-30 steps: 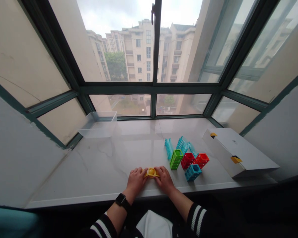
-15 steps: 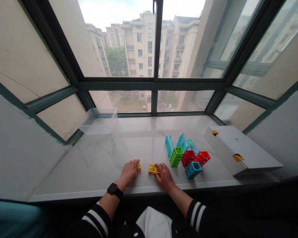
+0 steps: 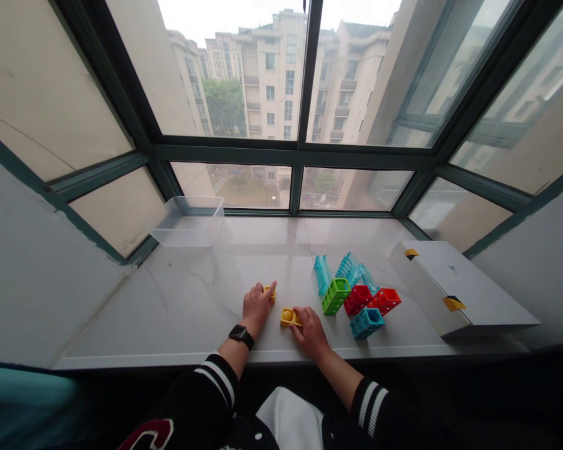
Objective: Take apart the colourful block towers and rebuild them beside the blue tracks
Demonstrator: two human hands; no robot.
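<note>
My left hand (image 3: 257, 304), a dark watch on its wrist, is closed around a small yellow block (image 3: 272, 294), most of which the fingers hide. Lower and to the right, my right hand (image 3: 310, 331) grips the right end of another yellow block (image 3: 288, 317) that rests on the white sill. That block has a rounded bump in its open face. Just right of my right hand stand a green block tower (image 3: 336, 296), a dark red one (image 3: 357, 300), a brighter red one (image 3: 385, 300) and a blue one (image 3: 366, 323).
Translucent turquoise track-like pieces (image 3: 351, 270) lie behind the towers. A white box (image 3: 464, 284) with yellow-and-black tabs sits at the right. At the back left, a clear plastic bin (image 3: 187, 228) stands against the window frame (image 3: 225, 154). The sill's front edge (image 3: 169, 360) runs below my hands.
My left hand has moved forward and right with its yellow block. My right hand stays on the other yellow block. The view has tilted slightly.
</note>
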